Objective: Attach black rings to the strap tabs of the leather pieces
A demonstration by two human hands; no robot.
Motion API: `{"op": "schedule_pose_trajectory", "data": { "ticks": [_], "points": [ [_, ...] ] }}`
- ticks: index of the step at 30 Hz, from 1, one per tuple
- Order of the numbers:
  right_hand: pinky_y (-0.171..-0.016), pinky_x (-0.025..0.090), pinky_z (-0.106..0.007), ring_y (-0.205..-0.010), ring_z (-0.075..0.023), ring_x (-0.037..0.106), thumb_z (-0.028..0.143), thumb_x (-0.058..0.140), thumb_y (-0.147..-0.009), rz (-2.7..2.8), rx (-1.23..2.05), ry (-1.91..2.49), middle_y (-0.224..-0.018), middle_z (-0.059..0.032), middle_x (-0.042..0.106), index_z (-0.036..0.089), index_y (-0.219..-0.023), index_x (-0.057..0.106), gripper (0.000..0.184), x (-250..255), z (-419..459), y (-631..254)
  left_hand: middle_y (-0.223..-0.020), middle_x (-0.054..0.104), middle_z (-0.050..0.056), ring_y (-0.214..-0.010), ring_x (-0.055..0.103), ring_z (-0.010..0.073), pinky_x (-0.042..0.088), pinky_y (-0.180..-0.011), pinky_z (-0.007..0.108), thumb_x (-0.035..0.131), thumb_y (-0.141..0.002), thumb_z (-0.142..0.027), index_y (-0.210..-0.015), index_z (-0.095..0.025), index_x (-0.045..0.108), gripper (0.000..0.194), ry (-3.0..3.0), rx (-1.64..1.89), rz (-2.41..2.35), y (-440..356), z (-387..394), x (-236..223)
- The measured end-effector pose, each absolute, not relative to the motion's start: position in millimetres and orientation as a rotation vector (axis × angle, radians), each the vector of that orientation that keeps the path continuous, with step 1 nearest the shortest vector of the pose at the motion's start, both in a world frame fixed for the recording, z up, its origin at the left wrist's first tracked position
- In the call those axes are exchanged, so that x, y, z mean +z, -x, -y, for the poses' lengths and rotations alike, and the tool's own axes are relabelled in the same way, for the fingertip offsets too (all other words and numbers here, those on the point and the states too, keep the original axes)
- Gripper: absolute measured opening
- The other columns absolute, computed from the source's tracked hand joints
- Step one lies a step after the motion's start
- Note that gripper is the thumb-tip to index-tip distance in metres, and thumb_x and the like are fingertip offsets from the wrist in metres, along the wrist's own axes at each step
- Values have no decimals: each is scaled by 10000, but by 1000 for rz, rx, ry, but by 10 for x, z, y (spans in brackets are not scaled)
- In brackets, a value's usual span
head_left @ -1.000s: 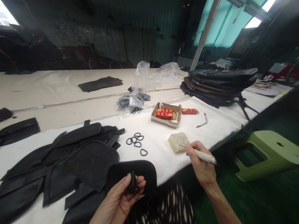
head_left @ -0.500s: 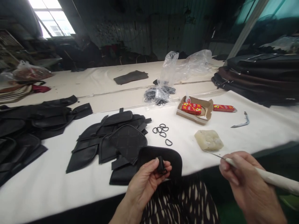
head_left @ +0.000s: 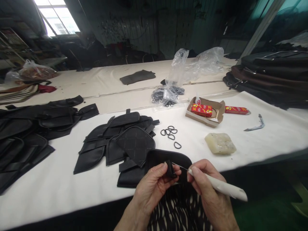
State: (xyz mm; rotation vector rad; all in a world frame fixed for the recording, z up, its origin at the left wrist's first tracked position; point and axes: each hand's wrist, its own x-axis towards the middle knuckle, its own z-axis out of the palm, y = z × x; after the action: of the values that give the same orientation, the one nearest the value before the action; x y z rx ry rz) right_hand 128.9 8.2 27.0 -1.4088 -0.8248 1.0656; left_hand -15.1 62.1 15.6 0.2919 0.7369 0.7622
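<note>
1. The left hand (head_left: 154, 181), nearest the body, is curled nearly closed, pinching a black folded strap (head_left: 169, 168) between thumb and fingers. The strap looks light and pliable, though its doubled layers probably make it firmer; the place to grip seems to be the flat faces beside the fold, clear of the tool's point.
2. The right hand (head_left: 210, 184) is wrapped around the pale handle of an awl (head_left: 226, 187), its thin shaft running left to the strap's edge. Whether the tip has gone in cannot be told. The handle looks thick and easy to hold; the slim shaft could slip sideways.
3. Just beyond the left fingers, partly behind them, a black panel (head_left: 176, 156) with a rounded edge appears bendable and light, best steadied by its rim.
4. Farther out, ahead of the hands, lie small black D-shaped rings (head_left: 169, 131), likely hard and light; to the left hand's left are overlapping black pieces (head_left: 134, 142).
5. Beyond the right hand sits a yellowish block (head_left: 220, 143), perhaps waxy and slick, then an open cardboard box (head_left: 201, 119).
</note>
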Motion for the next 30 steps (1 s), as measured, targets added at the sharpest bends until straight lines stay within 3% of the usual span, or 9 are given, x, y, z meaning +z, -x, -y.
{"op": "schedule_pose_trajectory", "data": {
  "ticks": [10,16,21,26,30],
  "points": [
    [-471,306,-220,-500,-104,364,466,539,-805,865,1018,1513,-545,46,446,197,-642,515,315,416,-131,-1146,-836,722,141,-803,663,202,512,-818,323,580,-831,-167,-817,-45,712,181,-302,766,-721,149,-614,135],
    [-492,351,-222,-540,-119,410,464,531,-815,986,1010,1488,-573,31,474,196,-662,507,310,371,-134,-1196,-784,721,125,-770,655,188,503,-792,302,584,-826,-184,-790,-51,722,195,-311,802,-734,118,-597,140],
    [-485,348,-226,-532,-117,407,380,511,-846,1328,1060,1446,-601,31,461,198,-732,517,215,339,-145,-1339,-706,704,91,-683,632,165,510,-732,295,615,-794,-196,-703,-76,716,182,-314,895,-779,71,-544,153],
    [-520,354,-221,-560,-111,423,245,501,-839,1628,1013,1368,-637,32,450,206,-675,455,175,479,-162,-1399,-667,684,78,-618,613,148,504,-649,266,638,-766,-211,-662,-77,698,179,-303,940,-826,24,-531,167],
    [-490,348,-219,-518,-103,415,236,523,-811,1653,950,1342,-615,34,457,206,-661,469,162,579,-135,-1417,-647,668,70,-587,610,150,502,-642,275,646,-747,-205,-640,-81,673,166,-264,959,-857,10,-532,180]
  ]
}}
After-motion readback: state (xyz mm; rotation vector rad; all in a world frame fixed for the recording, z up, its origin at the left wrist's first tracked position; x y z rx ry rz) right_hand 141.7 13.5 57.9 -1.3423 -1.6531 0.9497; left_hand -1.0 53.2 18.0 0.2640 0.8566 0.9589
